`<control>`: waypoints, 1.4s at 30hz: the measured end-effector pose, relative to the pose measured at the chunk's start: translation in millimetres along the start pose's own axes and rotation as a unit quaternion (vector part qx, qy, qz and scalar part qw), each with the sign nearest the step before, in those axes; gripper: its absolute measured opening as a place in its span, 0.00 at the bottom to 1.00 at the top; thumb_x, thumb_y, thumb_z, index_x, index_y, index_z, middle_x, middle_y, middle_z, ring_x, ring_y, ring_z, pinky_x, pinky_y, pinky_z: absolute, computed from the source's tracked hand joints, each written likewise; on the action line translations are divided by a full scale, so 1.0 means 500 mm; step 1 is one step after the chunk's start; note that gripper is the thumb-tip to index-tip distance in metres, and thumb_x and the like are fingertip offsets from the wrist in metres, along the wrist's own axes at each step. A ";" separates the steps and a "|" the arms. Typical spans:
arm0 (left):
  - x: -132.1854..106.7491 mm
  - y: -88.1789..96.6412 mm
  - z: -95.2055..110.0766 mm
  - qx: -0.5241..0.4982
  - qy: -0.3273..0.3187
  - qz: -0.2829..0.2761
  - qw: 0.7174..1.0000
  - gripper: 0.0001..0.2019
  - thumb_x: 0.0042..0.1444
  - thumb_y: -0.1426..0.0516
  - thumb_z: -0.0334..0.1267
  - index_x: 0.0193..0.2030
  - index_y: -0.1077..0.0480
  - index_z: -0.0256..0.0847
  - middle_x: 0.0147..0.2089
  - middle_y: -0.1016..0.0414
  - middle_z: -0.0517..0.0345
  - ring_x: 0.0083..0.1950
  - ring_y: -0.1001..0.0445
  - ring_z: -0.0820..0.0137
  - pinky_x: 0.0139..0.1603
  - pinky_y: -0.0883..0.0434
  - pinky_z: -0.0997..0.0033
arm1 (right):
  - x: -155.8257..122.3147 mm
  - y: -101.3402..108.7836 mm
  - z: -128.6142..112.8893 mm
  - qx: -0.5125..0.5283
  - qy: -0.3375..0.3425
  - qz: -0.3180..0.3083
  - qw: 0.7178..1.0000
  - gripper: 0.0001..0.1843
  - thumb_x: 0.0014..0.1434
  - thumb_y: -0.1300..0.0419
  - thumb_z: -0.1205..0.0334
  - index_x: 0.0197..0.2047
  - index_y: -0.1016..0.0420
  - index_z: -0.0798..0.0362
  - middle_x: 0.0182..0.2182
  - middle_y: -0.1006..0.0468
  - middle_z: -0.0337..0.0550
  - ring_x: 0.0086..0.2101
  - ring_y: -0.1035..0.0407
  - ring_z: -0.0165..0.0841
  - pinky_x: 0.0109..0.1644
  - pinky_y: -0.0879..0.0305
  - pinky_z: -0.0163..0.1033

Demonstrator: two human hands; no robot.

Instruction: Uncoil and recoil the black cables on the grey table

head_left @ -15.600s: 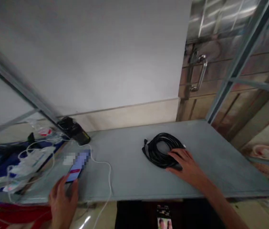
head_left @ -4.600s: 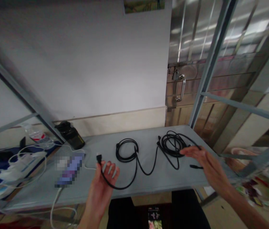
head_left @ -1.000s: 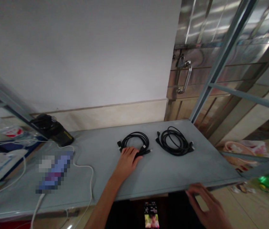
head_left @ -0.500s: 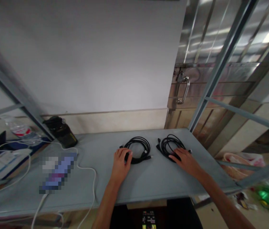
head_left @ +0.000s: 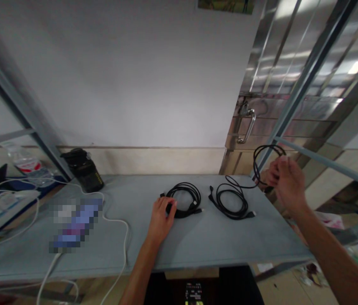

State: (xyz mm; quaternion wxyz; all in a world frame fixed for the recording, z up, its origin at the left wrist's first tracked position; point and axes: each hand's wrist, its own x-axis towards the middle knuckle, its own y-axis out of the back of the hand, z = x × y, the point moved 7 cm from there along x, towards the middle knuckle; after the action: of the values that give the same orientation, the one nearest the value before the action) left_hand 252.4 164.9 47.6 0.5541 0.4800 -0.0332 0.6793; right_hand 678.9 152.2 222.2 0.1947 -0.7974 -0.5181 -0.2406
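Now holds a freshly lifted cable loop (head_left: pixel 255 163) at three o'clock, pinched in the right hand (head_left: pixel 288 178), so loosens the right coil (head_left: pixel 238 216) at four; curls the left hand (head_left: pixel 161 218) narrowly against the left coil (head_left: pixel 183 213) at six (hard to tell whether gripping).

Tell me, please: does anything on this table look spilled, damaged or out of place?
No spill or damage stands out. Only the white cable looks untidy: it winds across the table and hangs over its front edge.
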 end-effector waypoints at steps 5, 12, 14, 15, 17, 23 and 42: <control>0.004 -0.002 -0.003 -0.027 0.001 -0.021 0.999 0.08 0.77 0.40 0.47 0.52 0.23 0.50 0.45 0.14 0.53 0.49 0.17 0.54 0.57 0.21 0.48 | 0.015 -0.030 -0.233 0.091 0.045 0.027 0.995 0.19 0.78 0.36 0.41 0.39 0.30 0.41 0.24 0.49 0.27 0.20 0.58 0.29 0.24 0.63 0.41; -0.061 -0.063 0.083 -0.223 0.129 -0.130 0.958 0.18 0.70 0.34 0.56 0.57 0.17 0.48 0.48 0.10 0.48 0.53 0.15 0.50 0.64 0.24 0.43 | -0.047 -0.077 -0.397 0.071 0.100 0.066 0.990 0.18 0.79 0.37 0.41 0.39 0.28 0.41 0.24 0.53 0.28 0.21 0.63 0.31 0.25 0.64 0.43; -0.117 -0.115 0.161 -0.379 0.194 -0.181 0.886 0.30 0.71 0.36 0.63 0.70 0.22 0.48 0.58 0.11 0.42 0.60 0.15 0.49 0.66 0.24 0.44 | -0.072 -0.100 -0.389 0.114 0.071 0.043 0.990 0.18 0.76 0.33 0.41 0.39 0.27 0.43 0.22 0.51 0.27 0.20 0.63 0.29 0.23 0.63 0.42; -0.140 -0.132 0.203 -0.464 0.217 -0.171 0.841 0.36 0.69 0.37 0.67 0.74 0.25 0.47 0.63 0.13 0.38 0.65 0.17 0.46 0.68 0.25 0.43 | -0.087 -0.112 -0.377 0.137 0.059 0.029 0.988 0.18 0.76 0.32 0.42 0.39 0.27 0.44 0.22 0.50 0.27 0.19 0.62 0.28 0.22 0.62 0.41; -0.170 -0.157 0.278 -0.593 0.261 -0.149 0.747 0.43 0.68 0.38 0.72 0.79 0.30 0.46 0.68 0.16 0.33 0.68 0.18 0.43 0.67 0.24 0.40 | -0.128 -0.130 -0.337 0.149 0.032 -0.004 0.988 0.18 0.78 0.35 0.43 0.40 0.27 0.46 0.21 0.46 0.26 0.18 0.57 0.27 0.21 0.58 0.39; -0.130 -0.077 0.289 -0.603 0.393 0.004 0.694 0.33 0.61 0.29 0.66 0.61 0.18 0.41 0.55 0.09 0.38 0.60 0.12 0.47 0.64 0.20 0.47 | -0.282 -0.171 -0.170 -0.064 -0.058 -0.243 0.966 0.20 0.83 0.45 0.42 0.49 0.21 0.47 0.29 0.25 0.36 0.29 0.30 0.31 0.33 0.33 0.36; -0.096 0.381 0.006 -0.392 0.399 0.252 0.790 0.13 0.73 0.39 0.52 0.53 0.14 0.56 0.72 0.16 0.65 0.83 0.32 0.55 0.89 0.42 0.47 | -0.224 0.373 0.073 0.036 -0.175 0.149 0.973 0.16 0.69 0.37 0.33 0.44 0.14 0.30 0.53 0.19 0.52 0.57 0.25 0.57 0.73 0.35 0.68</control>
State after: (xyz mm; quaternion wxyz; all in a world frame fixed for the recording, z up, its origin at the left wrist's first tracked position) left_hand 101.3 55.7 108.8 0.4683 -0.1172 -0.1924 0.8543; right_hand 818.0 18.2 115.8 0.1628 -0.8878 -0.4280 -0.0471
